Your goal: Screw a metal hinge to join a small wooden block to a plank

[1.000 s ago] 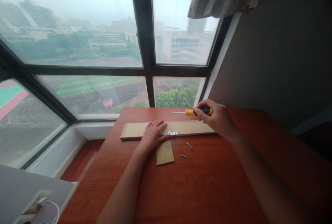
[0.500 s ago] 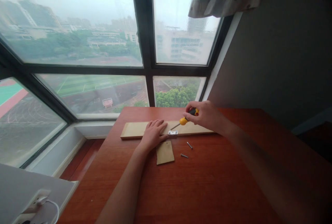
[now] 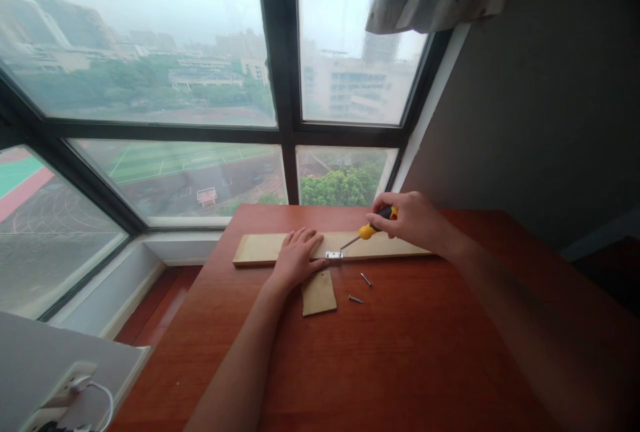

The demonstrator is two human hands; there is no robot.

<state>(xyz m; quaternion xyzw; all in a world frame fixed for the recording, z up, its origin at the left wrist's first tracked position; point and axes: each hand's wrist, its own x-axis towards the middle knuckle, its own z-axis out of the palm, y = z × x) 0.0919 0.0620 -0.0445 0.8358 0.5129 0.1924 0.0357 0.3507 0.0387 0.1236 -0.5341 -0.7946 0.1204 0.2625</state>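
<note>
A long pale wooden board [image 3: 257,249] lies across the table. My left hand [image 3: 299,257] rests flat on it, fingers stretched out, the thumb close to a small silver metal bracket [image 3: 334,255] at the board's near edge. In my right hand [image 3: 407,215] is a screwdriver [image 3: 369,231] with a yellow and black handle, held at a slant. Its tip points down-left at the right end of the bracket; whether it touches cannot be made out. A small thin wooden piece [image 3: 319,294] with a hole lies below my left hand.
Two loose screws, an upper screw [image 3: 366,279] and a lower screw [image 3: 356,299], lie on the reddish-brown table [image 3: 400,365]. Behind the table's far edge stands a large window [image 3: 287,132]. A wall socket with a white plug [image 3: 80,385] is at lower left.
My right hand has moved to the right with the screwdriver, its tip shifting from the bracket's left side to its right end. My left hand has stayed on the board.
</note>
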